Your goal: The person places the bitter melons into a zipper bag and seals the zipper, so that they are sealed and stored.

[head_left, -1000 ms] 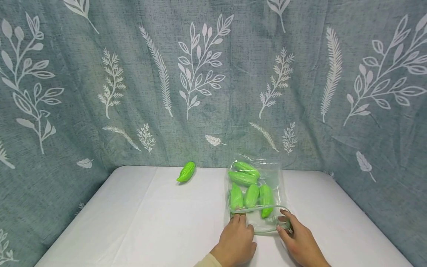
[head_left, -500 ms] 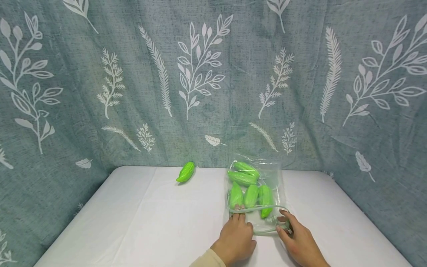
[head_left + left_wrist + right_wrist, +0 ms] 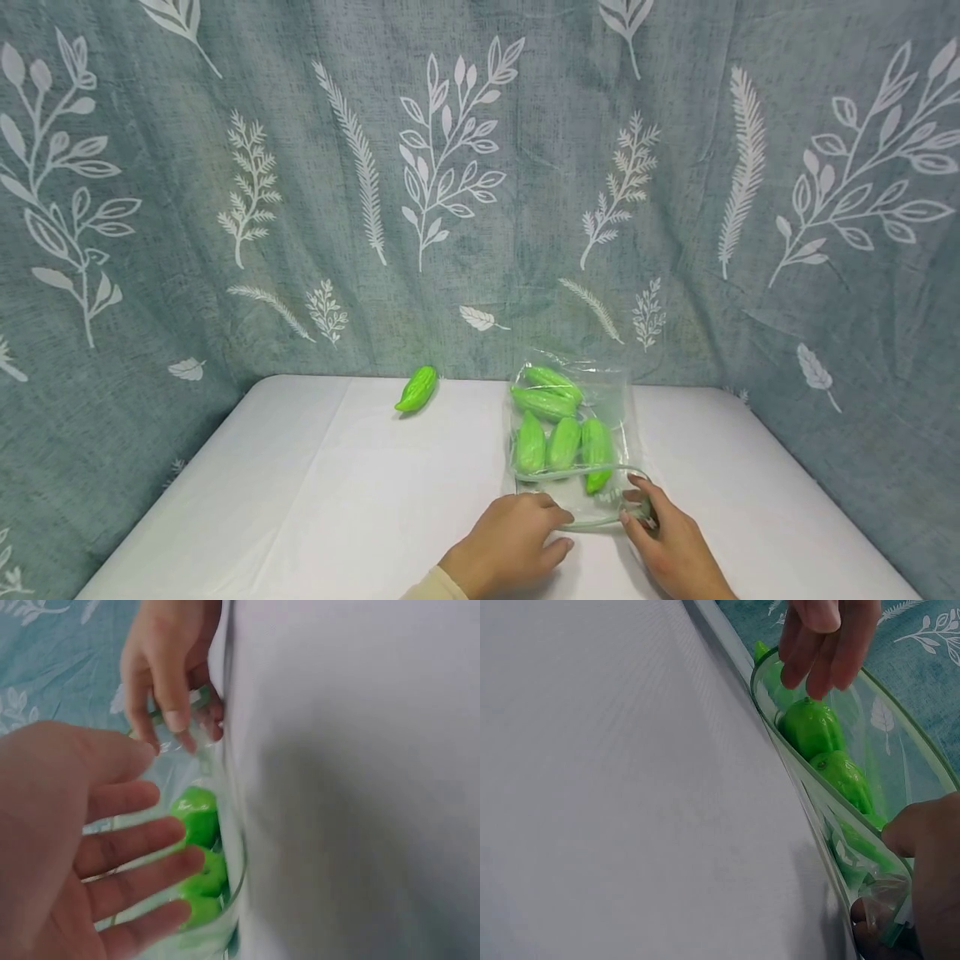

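A clear zip bag lies on the white table with its green-edged mouth toward me. Inside are several bright green bitter melons, two crosswise at the back and others side by side nearer the mouth. My right hand pinches the right corner of the mouth, which gapes in the right wrist view. My left hand is at the left of the mouth and holds nothing; its fingers are spread and relaxed in the left wrist view. One bitter melon lies outside the bag, at the back left.
A white cloth covers the table. Right behind its back edge hangs a blue-green curtain with white leaf prints, which also runs along both sides.
My left hand has drawn its fingers out of the bag's mouth and back toward me, away from the front-left bitter melon. The right hand keeps its hold on the bag's corner.
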### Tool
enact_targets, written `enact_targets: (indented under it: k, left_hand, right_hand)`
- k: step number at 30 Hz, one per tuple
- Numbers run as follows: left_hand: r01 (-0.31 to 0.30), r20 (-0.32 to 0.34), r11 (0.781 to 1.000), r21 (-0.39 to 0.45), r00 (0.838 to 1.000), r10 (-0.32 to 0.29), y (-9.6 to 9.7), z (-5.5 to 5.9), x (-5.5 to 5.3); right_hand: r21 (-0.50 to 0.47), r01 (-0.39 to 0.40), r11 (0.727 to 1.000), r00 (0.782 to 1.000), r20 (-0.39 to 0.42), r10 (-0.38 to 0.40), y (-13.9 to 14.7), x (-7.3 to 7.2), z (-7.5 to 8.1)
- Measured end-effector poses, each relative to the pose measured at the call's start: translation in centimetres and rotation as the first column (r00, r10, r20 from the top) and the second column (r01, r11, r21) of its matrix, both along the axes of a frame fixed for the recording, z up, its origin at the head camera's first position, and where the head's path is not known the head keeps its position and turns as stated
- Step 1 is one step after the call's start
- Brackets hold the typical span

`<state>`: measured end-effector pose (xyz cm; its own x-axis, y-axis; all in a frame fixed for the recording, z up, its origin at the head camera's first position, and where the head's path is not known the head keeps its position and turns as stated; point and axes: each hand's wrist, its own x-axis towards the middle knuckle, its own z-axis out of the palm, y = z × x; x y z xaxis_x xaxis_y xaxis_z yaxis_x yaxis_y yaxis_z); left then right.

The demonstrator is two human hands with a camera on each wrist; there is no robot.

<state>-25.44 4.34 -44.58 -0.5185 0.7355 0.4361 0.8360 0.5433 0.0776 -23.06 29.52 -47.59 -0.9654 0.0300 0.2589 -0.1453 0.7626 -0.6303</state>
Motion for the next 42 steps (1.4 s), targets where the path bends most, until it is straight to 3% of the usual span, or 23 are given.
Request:
enact_targets:
  k: [5,10,17,22,26,32,39,42]
  left_hand:
    - [0.038,-0.024,0.993,0.108,0.999,-0.035,-1.5,0.7,-0.1]
    - [0.037,-0.026,0.980,0.196,0.999,-0.033,-3.0,0.9,-0.6]
    - [-0.051,0.044,0.973,0.227,0.998,0.042,-5.3,0.9,-1.7]
    - [-0.107,0.125,0.970,0.220,0.989,0.081,-7.1,0.8,-2.8]
    - [-0.195,0.176,0.954,0.226,0.972,0.157,-9.2,0.5,-3.7]
    - [-0.341,0.188,0.917,0.205,0.934,0.305,-11.2,0.1,-5.0]
    - [-0.419,0.243,0.887,0.196,0.897,0.370,-11.9,0.0,-6.2]
    - [-0.455,0.310,0.861,0.228,0.872,0.378,-12.2,-0.1,-6.9]
  right_hand:
    - [-0.008,0.006,1.000,1.000,0.024,-0.005,0.1,0.0,-0.1]
    - [-0.022,0.007,1.000,0.999,0.042,-0.006,0.3,0.0,-0.1]
    - [-0.027,0.013,1.000,0.998,0.058,-0.011,0.3,0.1,-0.1]
    - [-0.019,0.015,1.000,0.999,0.042,-0.014,0.3,0.0,-0.2]
    - [-0.040,0.006,0.999,0.999,0.043,-0.004,0.1,-0.1,-0.4]
    - [-0.045,0.015,0.999,0.997,0.074,-0.011,0.0,0.1,-0.5]
    - [-0.045,0.005,0.999,0.998,0.062,-0.002,0.2,0.0,0.0]
    - [-0.043,0.006,0.999,0.998,0.055,-0.004,0.2,0.0,0.1]
